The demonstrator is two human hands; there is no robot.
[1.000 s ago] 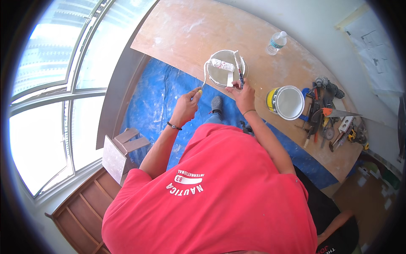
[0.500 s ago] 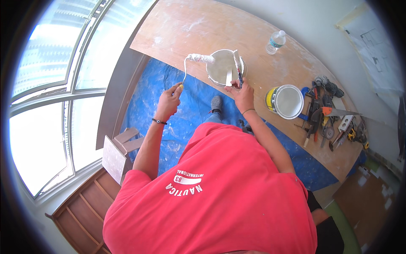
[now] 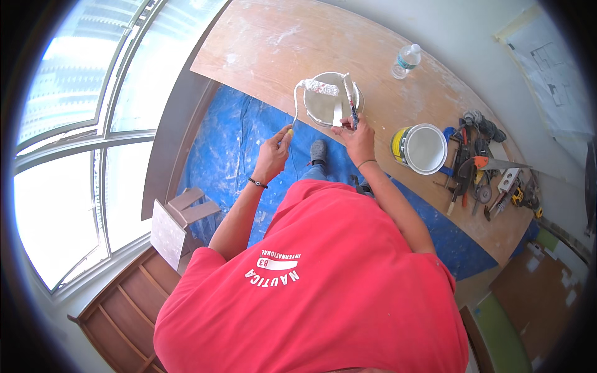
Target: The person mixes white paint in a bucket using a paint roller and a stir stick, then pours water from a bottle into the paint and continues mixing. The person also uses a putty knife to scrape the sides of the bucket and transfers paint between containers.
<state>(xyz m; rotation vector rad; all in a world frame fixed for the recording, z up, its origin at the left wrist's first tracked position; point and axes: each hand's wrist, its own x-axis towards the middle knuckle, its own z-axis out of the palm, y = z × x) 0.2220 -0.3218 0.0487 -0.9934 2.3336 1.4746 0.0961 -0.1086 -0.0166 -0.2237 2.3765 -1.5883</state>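
Note:
My left hand (image 3: 272, 153) is closed around the yellow-ended handle of a paint roller (image 3: 321, 87). The roller's white, paint-coated sleeve lies over the opening of a white bucket (image 3: 309, 112), near its far left side. At the bucket's near right rim is my right hand (image 3: 359, 142), its fingers closed on a slim dark-handled tool (image 3: 352, 105) crusted with white paint. Beside those fingers a flat white strip (image 3: 337, 114) reaches into the bucket; whether I grip it too, I cannot tell. Pale paint shows inside the bucket.
The bucket stands on a wooden board table (image 3: 267, 43). To the right are a yellow-labelled paint pail (image 3: 425, 149), a water bottle (image 3: 405, 61) and a heap of tools with an orange-handled saw (image 3: 497, 164). Blue sheeting (image 3: 217, 137) covers the floor; windows (image 3: 68, 205) stand left.
My left hand has shifted right and slightly down, carrying the roller sleeve from the bucket's left rim to over its opening. My right hand has hardly moved.

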